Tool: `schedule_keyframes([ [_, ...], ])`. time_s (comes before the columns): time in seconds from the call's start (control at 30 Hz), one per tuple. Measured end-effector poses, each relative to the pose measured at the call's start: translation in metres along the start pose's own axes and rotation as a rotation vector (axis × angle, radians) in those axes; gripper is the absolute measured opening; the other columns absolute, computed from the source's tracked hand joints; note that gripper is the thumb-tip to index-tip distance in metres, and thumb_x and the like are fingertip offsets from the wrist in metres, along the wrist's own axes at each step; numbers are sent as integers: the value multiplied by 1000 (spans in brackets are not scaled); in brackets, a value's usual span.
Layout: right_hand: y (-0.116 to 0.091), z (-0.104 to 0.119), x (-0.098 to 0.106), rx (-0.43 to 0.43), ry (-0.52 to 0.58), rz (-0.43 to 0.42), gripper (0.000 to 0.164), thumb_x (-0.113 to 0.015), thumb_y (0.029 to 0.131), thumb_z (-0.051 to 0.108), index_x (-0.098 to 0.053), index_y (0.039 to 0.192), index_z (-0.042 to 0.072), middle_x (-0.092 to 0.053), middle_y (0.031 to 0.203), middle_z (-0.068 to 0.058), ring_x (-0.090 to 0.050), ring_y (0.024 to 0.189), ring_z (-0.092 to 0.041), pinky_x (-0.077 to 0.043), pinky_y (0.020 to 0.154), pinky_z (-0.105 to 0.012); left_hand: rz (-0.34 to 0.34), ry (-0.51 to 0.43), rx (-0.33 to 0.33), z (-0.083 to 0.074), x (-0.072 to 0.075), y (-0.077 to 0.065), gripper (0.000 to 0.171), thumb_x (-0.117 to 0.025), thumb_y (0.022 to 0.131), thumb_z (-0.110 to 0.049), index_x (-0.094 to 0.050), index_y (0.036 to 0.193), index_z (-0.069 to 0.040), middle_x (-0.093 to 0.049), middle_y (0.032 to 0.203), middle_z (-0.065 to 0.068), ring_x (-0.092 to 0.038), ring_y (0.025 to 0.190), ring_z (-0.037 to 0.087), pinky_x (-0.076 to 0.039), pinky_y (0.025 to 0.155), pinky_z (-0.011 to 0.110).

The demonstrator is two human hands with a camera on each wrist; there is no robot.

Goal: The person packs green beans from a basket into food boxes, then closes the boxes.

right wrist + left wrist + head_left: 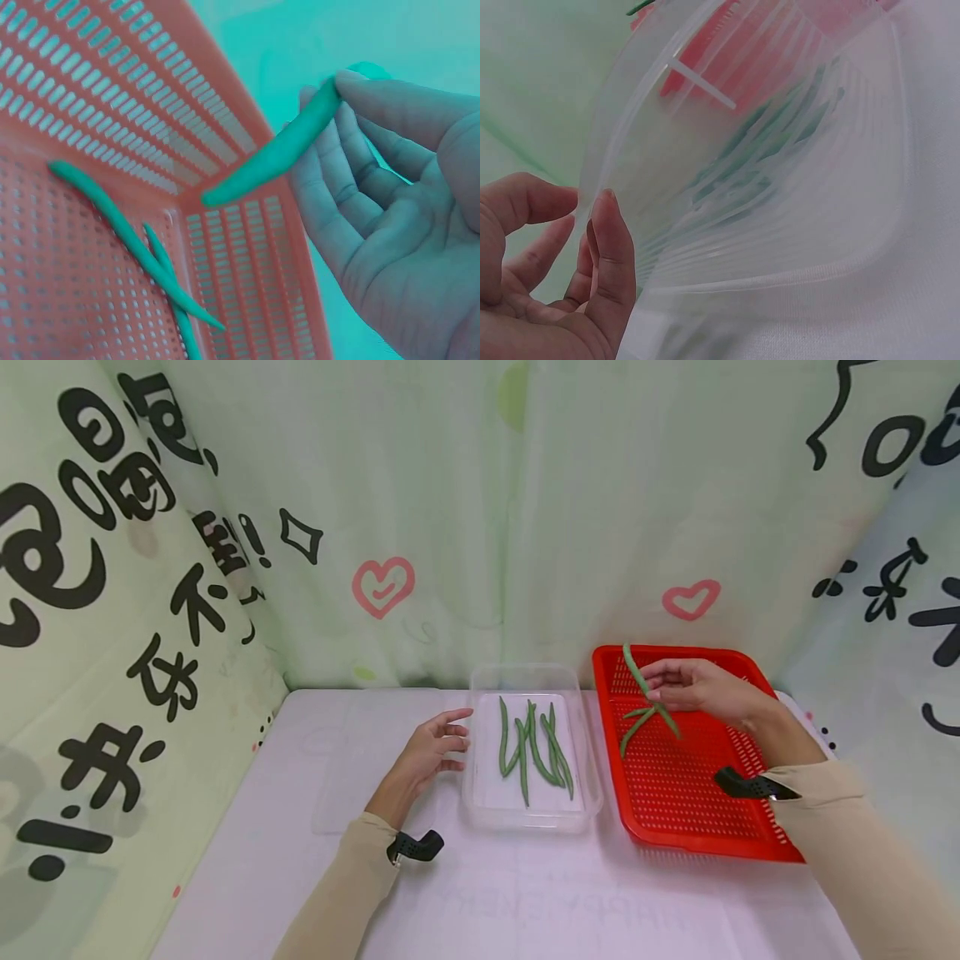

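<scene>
My right hand (693,685) pinches a green bean (281,154) between thumb and fingers, over the far left part of the red basket (690,839). Below it, two more green beans (127,232) lie crossed on the basket floor. At the left side of the clear plastic container (487,818) is my left hand (431,747), its fingers loosely bent. In the left wrist view, those fingertips are right at the container rim (626,127). Inside the container lie several green beans (532,743), seen blurred through its wall in the left wrist view.
The container and the basket stand side by side on a table with a white cloth (480,902). Behind them hangs a pale green curtain (450,485) with printed hearts and characters, which also closes off the left and right sides. A black strap (753,785) is on the right wrist.
</scene>
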State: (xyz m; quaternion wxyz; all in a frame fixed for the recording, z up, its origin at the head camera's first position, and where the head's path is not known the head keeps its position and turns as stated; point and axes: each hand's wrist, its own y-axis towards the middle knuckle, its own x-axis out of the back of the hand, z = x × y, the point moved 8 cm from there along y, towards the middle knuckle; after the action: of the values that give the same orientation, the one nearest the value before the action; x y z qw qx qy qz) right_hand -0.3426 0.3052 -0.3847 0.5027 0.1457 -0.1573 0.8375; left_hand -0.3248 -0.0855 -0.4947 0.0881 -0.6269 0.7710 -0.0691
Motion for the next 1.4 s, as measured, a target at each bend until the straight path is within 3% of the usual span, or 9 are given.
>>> schedule_keyframes([
  [0.3,5,12,-20,62,-2,-30,32,-69,96,11,-59,125,3,-66,107,-9,-67,96,-21,-61,85,-37,5,1,-1,0,0,1,52,-63,95,0,-57,145,-13,-56,119,16,-61,90,23,-58,64,28],
  [0.47,8,18,-30,78,4,-25,40,-69,96,12,-54,129,-5,-65,106,-11,-68,94,-22,-61,82,-38,-1,8,1,-1,-1,1,52,-63,95,0,-57,144,-13,-56,118,15,-61,91,24,-58,65,28],
  [1.03,18,36,-56,59,59,-66,38,-72,95,17,-56,125,1,-63,108,-12,-67,94,-23,-61,81,-37,-10,-5,5,0,-1,2,50,-63,95,0,-60,142,-16,-56,116,12,-61,93,26,-58,64,28],
  [1.4,24,42,-77,8,81,-34,41,-70,96,15,-53,129,-1,-60,113,-19,-67,100,-31,-61,84,-36,-12,-9,2,0,-1,3,50,-63,95,0,-60,142,-16,-57,109,6,-61,90,23,-58,64,28],
])
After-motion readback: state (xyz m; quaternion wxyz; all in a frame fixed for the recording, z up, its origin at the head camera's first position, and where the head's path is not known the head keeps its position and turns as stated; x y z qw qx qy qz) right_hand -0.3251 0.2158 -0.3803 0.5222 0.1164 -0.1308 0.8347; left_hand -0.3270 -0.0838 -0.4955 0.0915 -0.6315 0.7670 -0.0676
